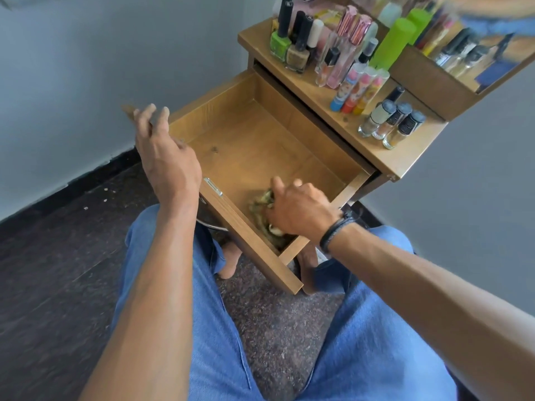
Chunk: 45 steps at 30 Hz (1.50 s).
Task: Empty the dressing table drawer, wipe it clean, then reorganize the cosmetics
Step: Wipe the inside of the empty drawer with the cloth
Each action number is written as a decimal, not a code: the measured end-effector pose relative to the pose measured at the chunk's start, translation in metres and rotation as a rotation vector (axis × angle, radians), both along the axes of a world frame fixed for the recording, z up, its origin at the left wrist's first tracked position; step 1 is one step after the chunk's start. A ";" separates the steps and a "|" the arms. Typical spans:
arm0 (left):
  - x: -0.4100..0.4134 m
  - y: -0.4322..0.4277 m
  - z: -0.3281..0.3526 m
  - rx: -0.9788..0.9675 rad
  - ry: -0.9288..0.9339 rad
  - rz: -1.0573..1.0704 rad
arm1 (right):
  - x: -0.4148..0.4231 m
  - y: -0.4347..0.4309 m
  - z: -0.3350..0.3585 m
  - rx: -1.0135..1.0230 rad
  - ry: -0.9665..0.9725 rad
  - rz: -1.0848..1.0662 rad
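Observation:
The wooden drawer (260,134) of the dressing table is pulled far out over my knees, and its bottom is bare apart from a cloth. My right hand (298,209) grips a crumpled greenish cloth (262,202) in the drawer's near right corner. My left hand (163,151) holds the top edge of the drawer's front panel at its left corner, fingers curled over the wood. The cosmetics stand on the table top (405,160): nail polish bottles (289,47), perfume vials (338,59), colourful tubes (359,91) and small jars (390,125).
A mirror (469,47) behind the table top reflects more bottles. A tall green bottle (393,41) stands by it. Grey walls close in left and right. My knees in blue jeans and a bare foot (228,261) are under the drawer on the dark floor.

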<state>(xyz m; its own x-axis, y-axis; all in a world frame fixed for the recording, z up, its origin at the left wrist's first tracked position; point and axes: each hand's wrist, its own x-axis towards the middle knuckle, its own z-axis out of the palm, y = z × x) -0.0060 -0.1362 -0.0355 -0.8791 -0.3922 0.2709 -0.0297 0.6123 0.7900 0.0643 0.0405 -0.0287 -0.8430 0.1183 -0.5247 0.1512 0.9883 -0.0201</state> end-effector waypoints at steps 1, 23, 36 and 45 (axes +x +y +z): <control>0.001 0.000 0.000 -0.002 -0.003 0.003 | -0.005 0.011 0.003 0.044 0.001 -0.029; -0.002 0.000 -0.005 0.019 0.009 0.007 | -0.005 -0.017 0.003 -0.076 -0.133 0.170; -0.004 -0.001 -0.005 0.032 0.012 0.006 | -0.018 0.024 0.026 -0.944 -0.039 -0.538; -0.006 -0.001 -0.007 0.027 0.035 0.004 | -0.020 0.030 0.015 -0.424 0.311 0.355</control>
<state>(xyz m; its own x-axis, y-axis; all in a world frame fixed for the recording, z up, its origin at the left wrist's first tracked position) -0.0121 -0.1375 -0.0424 -0.8677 -0.4030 0.2909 -0.0039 0.5909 0.8067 0.0447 0.0706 -0.0136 -0.9134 -0.3609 -0.1884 -0.2603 0.8735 -0.4114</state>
